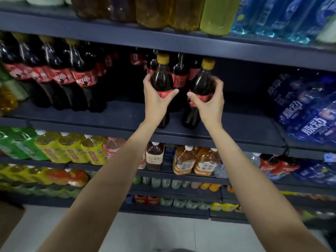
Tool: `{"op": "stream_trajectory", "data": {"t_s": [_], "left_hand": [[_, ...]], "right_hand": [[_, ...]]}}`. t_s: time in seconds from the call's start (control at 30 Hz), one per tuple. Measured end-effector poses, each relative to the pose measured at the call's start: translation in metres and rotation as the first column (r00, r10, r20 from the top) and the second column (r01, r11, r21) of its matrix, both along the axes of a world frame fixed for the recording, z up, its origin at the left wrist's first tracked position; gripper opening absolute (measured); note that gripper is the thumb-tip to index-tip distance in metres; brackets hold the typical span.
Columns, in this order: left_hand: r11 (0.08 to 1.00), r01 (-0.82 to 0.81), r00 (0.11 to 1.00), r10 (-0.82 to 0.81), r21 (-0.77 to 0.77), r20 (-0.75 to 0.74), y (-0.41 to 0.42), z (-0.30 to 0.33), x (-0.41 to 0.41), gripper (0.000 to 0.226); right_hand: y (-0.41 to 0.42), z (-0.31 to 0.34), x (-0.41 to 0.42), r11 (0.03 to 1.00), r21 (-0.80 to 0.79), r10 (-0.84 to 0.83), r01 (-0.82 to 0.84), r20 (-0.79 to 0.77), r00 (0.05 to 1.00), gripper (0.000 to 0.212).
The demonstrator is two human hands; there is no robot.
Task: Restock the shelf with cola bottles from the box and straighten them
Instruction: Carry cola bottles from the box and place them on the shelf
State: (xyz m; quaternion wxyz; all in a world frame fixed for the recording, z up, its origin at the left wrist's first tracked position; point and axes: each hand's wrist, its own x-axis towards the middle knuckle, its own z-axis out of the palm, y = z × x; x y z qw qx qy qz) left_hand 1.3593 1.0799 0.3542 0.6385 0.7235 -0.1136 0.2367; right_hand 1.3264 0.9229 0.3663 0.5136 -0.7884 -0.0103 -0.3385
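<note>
head view: a person's left hand (157,99) and right hand (209,102) are each gripping a cola bottle (162,79) (201,91), setting both at the shelf (236,128) front; a far row is standing behind, bare shelf remaining left and right, box unseen.

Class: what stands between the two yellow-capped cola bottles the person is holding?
In the head view, a red-labelled cola bottle stands further back, in the gap between left-hand bottle and right-hand bottle.
</note>
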Motion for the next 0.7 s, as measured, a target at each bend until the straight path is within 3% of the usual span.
{"op": "stream_trajectory", "data": {"t_s": [0.17,0.27,0.43,0.7], "left_hand": [[0.967,0.056,0.998,-0.052,0.249,-0.024,0.015,-0.022,0.005,0.11],[0.875,-0.099,0.992,0.122,0.474,-0.019,0.03,-0.052,-0.005,0.1],[0.852,-0.19,0.964,0.257,0.487,-0.073,0.024,-0.056,0.003,0.077],[0.862,-0.194,0.955,0.276,0.467,-0.112,0.012,-0.052,0.023,0.073]], "right_hand": [[-0.003,-0.035,0.002,0.993,-0.118,0.006,-0.025,-0.164,0.986,0.107],[-0.01,-0.048,0.002,0.989,-0.149,-0.014,-0.026,-0.259,0.966,0.103],[-0.004,-0.04,0.026,0.984,-0.159,-0.126,0.081,-0.295,0.947,0.097],[0.008,-0.032,0.048,0.969,-0.19,-0.214,0.158,-0.332,0.919,0.091]]}}
